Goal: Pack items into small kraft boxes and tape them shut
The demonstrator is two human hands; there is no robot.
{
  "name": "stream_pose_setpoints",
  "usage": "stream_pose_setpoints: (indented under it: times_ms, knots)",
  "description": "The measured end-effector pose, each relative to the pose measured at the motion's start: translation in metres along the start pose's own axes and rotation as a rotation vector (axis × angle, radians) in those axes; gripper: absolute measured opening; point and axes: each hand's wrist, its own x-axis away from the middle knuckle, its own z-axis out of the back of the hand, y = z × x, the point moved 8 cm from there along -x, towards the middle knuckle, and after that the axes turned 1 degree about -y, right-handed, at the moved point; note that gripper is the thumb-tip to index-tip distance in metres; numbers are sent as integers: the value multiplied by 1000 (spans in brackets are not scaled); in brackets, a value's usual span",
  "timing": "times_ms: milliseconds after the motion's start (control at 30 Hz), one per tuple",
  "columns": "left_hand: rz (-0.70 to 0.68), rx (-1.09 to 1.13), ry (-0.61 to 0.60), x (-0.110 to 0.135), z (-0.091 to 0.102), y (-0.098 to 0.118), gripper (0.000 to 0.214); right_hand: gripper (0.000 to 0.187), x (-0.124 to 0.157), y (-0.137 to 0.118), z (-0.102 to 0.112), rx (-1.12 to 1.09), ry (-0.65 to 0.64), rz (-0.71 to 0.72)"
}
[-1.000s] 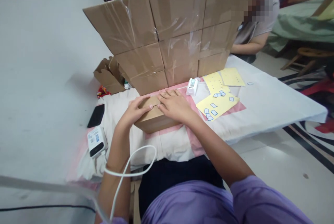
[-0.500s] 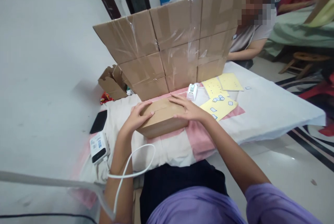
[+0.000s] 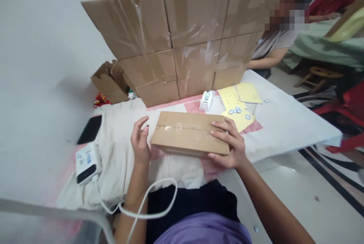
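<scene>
A closed cardboard box (image 3: 186,132) with a strip of clear tape on its top seam is in front of me, tilted a little toward me. My right hand (image 3: 230,143) grips its right end, fingers on the top and thumb at the lower front edge. Just off the box's left end is my left hand (image 3: 140,139), fingers curved and apart with nothing in them. Behind the box, a small white device (image 3: 206,100) stands on the cloth. Yellow sheets (image 3: 240,117) with small white stickers lie to the right.
A tall panel of taped cardboard (image 3: 196,47) stands across the table's back. At left are a black phone (image 3: 90,129), a white power bank (image 3: 88,163) with a looping white cable (image 3: 162,215), and an open carton (image 3: 109,83). A person (image 3: 273,52) sits beyond the panel.
The box has turned and come up toward me. My left hand has let go of its left end, while the right hand has shifted round to its right end.
</scene>
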Motion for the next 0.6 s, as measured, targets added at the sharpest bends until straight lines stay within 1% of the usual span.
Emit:
stream_pose_setpoints:
  times_ms: [33,67,100,167,200,233,300,400,533,600]
  knots:
    - [-45,17,34,6,-2,10,35,50,4,-2,7,26,-11,1]
    - [-116,4,26,10,-6,25,31,50,7,-3,12,48,-24,4]
    - [-209,-48,-26,13,-12,42,27,50,10,-3,15,65,-37,5]
    - [-415,-255,-209,19,-32,75,24,50,15,-2,18,92,-40,-5]
    - [-495,-378,-301,22,-42,86,25,50,17,-1,19,98,-30,-10]
    - [-539,-487,-372,24,-49,92,28,51,19,-1,19,99,-17,-9]
    - [-541,-605,-425,24,-54,97,32,53,22,-2,19,85,8,9]
    - [-536,-660,-461,26,-54,96,35,56,26,-4,18,53,27,32]
    - [-638,-651,-461,32,-50,98,32,56,30,-4,18,51,18,6]
    - [-700,-611,-453,37,-46,102,31,57,30,-8,17,49,11,9]
